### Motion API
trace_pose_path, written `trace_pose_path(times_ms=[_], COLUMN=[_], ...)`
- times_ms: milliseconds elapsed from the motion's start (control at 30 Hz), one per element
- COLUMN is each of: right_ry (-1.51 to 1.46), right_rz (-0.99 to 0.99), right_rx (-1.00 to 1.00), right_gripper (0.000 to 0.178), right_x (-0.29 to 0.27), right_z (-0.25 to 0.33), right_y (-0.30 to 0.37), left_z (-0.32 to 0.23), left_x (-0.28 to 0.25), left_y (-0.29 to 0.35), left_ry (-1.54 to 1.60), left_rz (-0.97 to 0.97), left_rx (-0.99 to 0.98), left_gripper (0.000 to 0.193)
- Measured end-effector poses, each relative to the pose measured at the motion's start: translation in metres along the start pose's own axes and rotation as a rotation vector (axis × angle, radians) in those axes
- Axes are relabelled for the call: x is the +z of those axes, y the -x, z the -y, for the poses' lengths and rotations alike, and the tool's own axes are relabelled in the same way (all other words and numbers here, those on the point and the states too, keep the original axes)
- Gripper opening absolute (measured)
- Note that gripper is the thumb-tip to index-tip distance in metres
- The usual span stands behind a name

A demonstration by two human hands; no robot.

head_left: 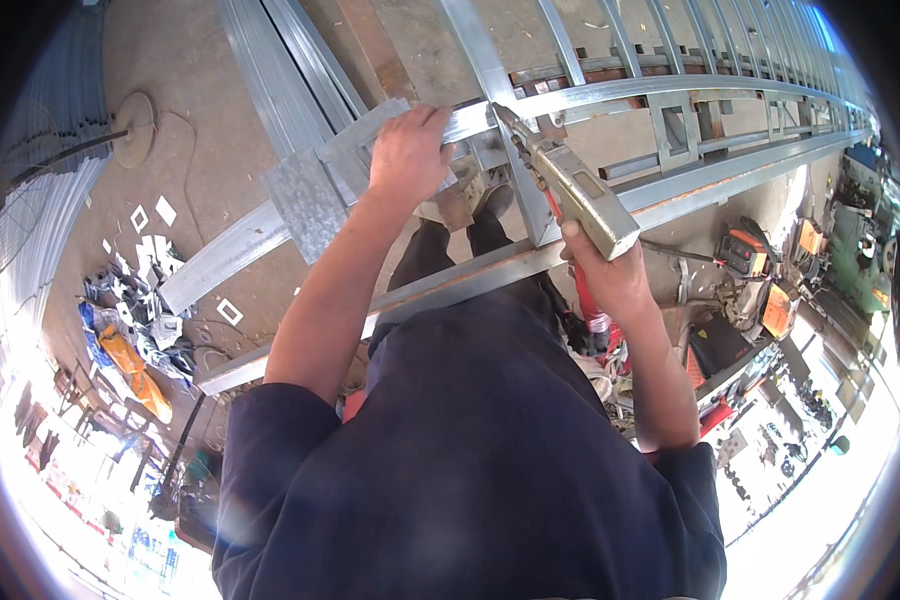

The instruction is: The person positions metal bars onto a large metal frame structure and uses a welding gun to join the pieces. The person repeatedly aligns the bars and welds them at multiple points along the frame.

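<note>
Dark shirt [470, 450] nearest, right hand [615, 277] curls around metal tool [582, 198].

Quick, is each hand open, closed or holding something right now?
Left hand: on the metal bar; whether it's gripping can't be told.
Right hand: closed, holding the tool.

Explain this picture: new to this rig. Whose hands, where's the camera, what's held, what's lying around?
No machine here, just a person's two bare hands. A fisheye camera on the head looks down, so straight edges bend toward the rim. The right hand holds a boxy metal tool, its narrow end up by a metal frame of rails and bars. The left hand lies over flat metal beside a grey plate; gripping or just resting, I can't tell. On the floor at left lie small pale square pieces.
</note>
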State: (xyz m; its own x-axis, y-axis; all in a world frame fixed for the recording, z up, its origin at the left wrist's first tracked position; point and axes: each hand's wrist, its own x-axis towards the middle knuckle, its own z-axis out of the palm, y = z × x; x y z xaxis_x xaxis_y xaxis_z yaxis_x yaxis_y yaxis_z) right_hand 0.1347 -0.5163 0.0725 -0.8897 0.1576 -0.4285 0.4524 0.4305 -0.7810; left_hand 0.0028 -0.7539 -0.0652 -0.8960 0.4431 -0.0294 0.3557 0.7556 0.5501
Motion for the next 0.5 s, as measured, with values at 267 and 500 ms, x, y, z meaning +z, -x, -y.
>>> trace_pose_path(times_ms=[267, 500], right_ry=[-0.006, -0.015], right_rz=[-0.031, 0.021], right_rx=[0.026, 0.113], right_gripper=[0.039, 0.061], right_x=[0.010, 0.015], right_z=[-0.001, -0.001], right_y=[-0.004, 0.002], left_z=[0.002, 0.002], left_x=[-0.001, -0.002], left_y=[-0.002, -0.001], left_ry=[0.039, 0.061], left_rz=[0.002, -0.030], left_rx=[0.023, 0.033], left_gripper=[0.049, 0.049])
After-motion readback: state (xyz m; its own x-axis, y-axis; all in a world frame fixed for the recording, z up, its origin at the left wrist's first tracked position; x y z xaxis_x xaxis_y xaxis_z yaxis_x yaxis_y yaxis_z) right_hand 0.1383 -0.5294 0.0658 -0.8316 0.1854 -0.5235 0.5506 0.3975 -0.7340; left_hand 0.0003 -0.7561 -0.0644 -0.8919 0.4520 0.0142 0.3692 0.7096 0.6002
